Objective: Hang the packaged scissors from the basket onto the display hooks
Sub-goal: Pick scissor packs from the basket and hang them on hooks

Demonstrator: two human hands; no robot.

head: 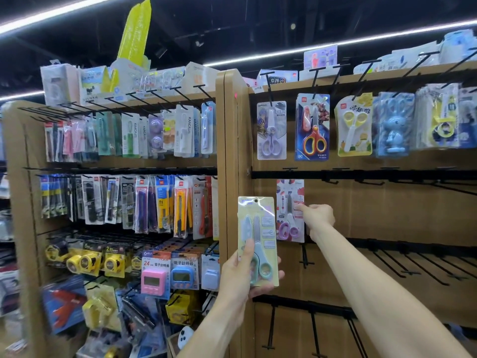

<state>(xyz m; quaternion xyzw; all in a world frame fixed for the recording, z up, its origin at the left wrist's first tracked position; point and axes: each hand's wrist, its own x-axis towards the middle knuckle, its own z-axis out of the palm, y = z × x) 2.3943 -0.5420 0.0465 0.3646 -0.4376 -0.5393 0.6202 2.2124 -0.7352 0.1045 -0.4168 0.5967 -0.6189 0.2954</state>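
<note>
**Second pack in hand, hook alignment is the weak point**

Left of frame: stocked pegboard shelf (116, 177), cutters and tape measures, not involved. Lower centre: left hand (241, 275) grasps the green scissors pack (258, 241) by its lower half, thumb on the front, hang hole at top free and held upright, off any hook. Just right of it, the purple scissors pack (290, 210) hangs from the rail (361, 174) in mid frame; right hand (318, 215) touches its right edge, fingers look pinched on the card, grip not fully clear. Basket not in view. Risks: a low grip lets the card top wobble and miss a hook tip; nudging the hung pack could swing it off; empty hooks (387, 257) at right jut out and may snag the forearm.
</note>
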